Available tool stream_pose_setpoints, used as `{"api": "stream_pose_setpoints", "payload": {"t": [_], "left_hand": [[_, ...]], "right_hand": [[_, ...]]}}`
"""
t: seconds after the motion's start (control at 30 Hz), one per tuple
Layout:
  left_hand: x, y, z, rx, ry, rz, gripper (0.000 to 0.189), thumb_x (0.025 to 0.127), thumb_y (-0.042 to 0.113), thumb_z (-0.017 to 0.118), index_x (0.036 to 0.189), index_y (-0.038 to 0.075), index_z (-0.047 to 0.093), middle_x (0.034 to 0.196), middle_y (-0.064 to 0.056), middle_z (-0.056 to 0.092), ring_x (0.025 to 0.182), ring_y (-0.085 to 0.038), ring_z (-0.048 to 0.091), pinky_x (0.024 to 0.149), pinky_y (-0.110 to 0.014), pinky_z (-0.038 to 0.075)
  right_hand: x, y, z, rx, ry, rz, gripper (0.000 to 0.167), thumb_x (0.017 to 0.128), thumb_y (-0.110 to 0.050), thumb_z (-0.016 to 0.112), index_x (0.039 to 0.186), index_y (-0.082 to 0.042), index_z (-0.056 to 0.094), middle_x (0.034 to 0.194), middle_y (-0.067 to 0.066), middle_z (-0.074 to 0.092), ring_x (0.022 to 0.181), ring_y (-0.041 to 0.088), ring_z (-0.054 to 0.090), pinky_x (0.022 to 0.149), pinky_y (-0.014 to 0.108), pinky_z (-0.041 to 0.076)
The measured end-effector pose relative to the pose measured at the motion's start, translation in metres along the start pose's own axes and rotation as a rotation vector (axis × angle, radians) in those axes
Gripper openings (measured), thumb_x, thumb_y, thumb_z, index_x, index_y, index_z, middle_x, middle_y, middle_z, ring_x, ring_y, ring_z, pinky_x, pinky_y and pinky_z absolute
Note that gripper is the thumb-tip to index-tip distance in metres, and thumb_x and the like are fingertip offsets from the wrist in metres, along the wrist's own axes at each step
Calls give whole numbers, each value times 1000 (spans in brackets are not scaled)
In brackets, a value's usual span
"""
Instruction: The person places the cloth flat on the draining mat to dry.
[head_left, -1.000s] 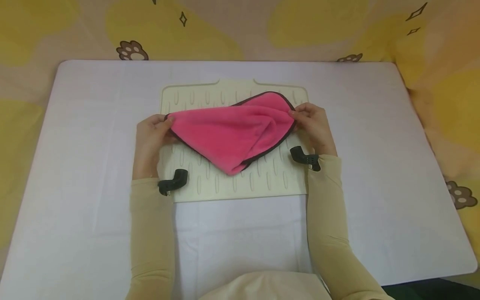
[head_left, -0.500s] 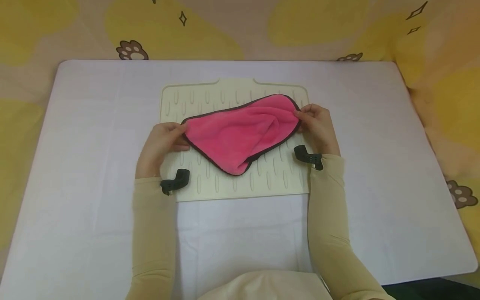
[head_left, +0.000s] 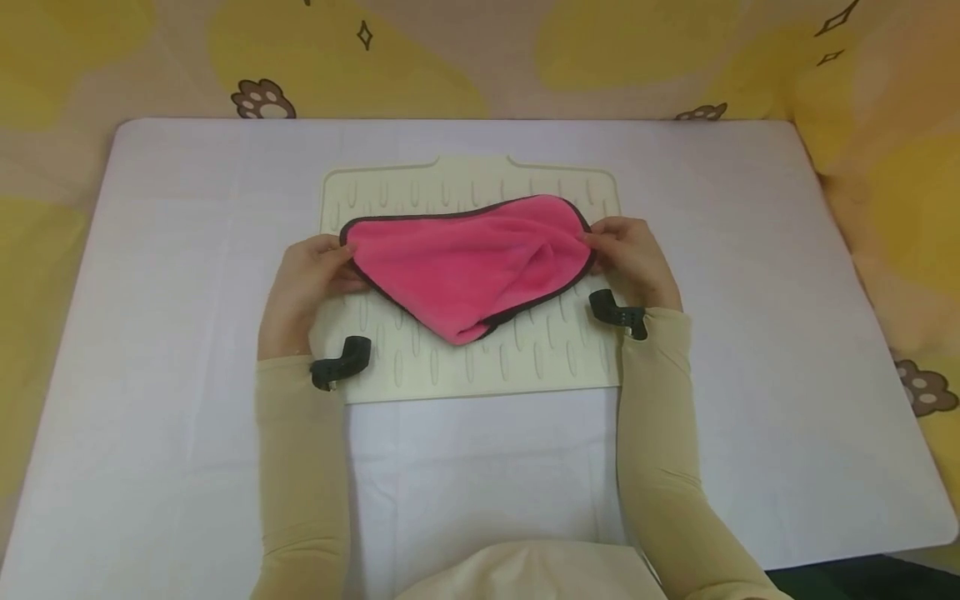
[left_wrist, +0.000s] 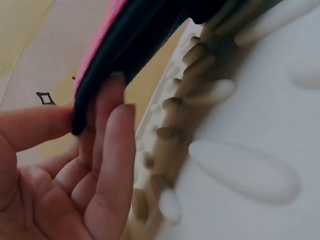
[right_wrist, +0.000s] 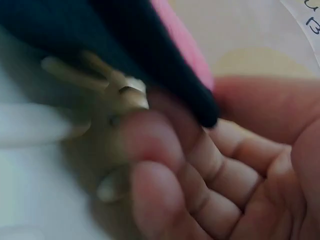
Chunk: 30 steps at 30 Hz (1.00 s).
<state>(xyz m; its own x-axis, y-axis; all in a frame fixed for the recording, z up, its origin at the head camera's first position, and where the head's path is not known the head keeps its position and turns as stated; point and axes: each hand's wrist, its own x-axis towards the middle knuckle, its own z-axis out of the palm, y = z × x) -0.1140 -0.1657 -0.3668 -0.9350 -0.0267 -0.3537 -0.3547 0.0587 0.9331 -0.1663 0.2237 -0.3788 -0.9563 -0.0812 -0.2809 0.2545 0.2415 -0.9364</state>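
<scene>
A pink cloth (head_left: 465, 262) with a dark edge binding is stretched between both hands above a cream ridged mat (head_left: 465, 375). My left hand (head_left: 311, 275) pinches its left corner between thumb and fingers. At the opposite end my right hand (head_left: 633, 258) pinches the edge the same way. Folds run through the cloth's right half, and its lower point hangs toward the mat. Seen from the left wrist, the cloth's dark underside (left_wrist: 135, 45) faces the mat. In the right wrist view the dark binding (right_wrist: 185, 85) lies between thumb and fingers.
A white-covered table (head_left: 772, 350) lies under the mat. Behind it hangs a yellow patterned curtain (head_left: 450, 58) with paw prints. Black wrist-worn devices (head_left: 345, 362) sit at both cuffs. The person's lap shows at the table's near side.
The left hand moved right and then back left with its corner, and the cloth's upper edge evened out. The right hand shifted slightly right and a little toward the body. Both grips stayed.
</scene>
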Motion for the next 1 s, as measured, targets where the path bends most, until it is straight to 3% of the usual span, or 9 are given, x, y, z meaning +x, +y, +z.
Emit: {"api": "stream_pose_setpoints", "payload": {"t": [0.2,0.33,0.4,0.5,0.6,0.63,0.7,0.9,1.0], "left_hand": [[-1,3,-7,-71,221,32,13,95,10,53,94,-2,57,67,3,62,58,-7,61,61,-19,52],[-1,5,-8,-171,323,48,10,94,11,55,89,3,59,67,3,60,58,-8,58,55,-20,51],[-1,5,-8,-188,309,48,10,94,11,56,88,4,59,67,3,60,58,-8,58,55,-21,51],[-2,2,-10,-142,201,14,13,95,14,55,92,2,58,69,3,63,60,-7,61,60,-20,52],[-3,-1,-11,-31,101,-15,17,96,16,54,97,-1,57,70,4,64,63,-7,63,62,-18,53],[-2,-2,-11,-36,77,-22,18,96,16,55,99,-2,56,71,4,65,63,-7,63,62,-19,53],[0,-3,-9,-14,71,-15,19,96,14,56,100,-4,56,71,4,65,62,-7,63,60,-19,54],[6,1,-3,158,141,23,22,97,16,52,104,-4,55,67,11,62,57,-2,60,59,-17,53],[13,7,0,177,157,59,23,97,16,53,105,-5,56,65,13,61,53,-2,60,56,-18,52]], "right_hand": [[-1,-3,6,31,-200,-41,5,87,-3,65,83,0,66,66,4,62,52,15,56,55,23,50],[-1,-7,14,-29,-253,-42,7,87,-4,65,84,2,63,66,4,63,53,14,57,57,22,50],[-1,-8,15,-64,-255,-39,9,87,-5,65,86,3,62,67,4,64,54,15,58,58,23,51],[0,-7,14,-125,-211,-43,11,87,-8,65,87,2,61,64,3,64,54,15,58,60,22,49],[1,-3,11,-114,-150,-45,12,87,-9,66,88,2,62,63,3,62,53,15,59,60,22,49],[1,-2,10,-110,-128,-47,11,87,-9,66,87,2,62,63,2,62,52,15,59,60,21,49],[1,-2,8,-72,-103,-49,11,87,-8,66,87,2,62,63,2,62,50,15,59,57,21,49],[0,-3,9,57,-62,-45,6,87,-3,65,85,2,62,65,2,64,47,14,57,53,22,50],[0,-3,10,127,13,-57,6,87,-2,65,82,1,62,63,2,63,46,14,56,52,23,50]]}}
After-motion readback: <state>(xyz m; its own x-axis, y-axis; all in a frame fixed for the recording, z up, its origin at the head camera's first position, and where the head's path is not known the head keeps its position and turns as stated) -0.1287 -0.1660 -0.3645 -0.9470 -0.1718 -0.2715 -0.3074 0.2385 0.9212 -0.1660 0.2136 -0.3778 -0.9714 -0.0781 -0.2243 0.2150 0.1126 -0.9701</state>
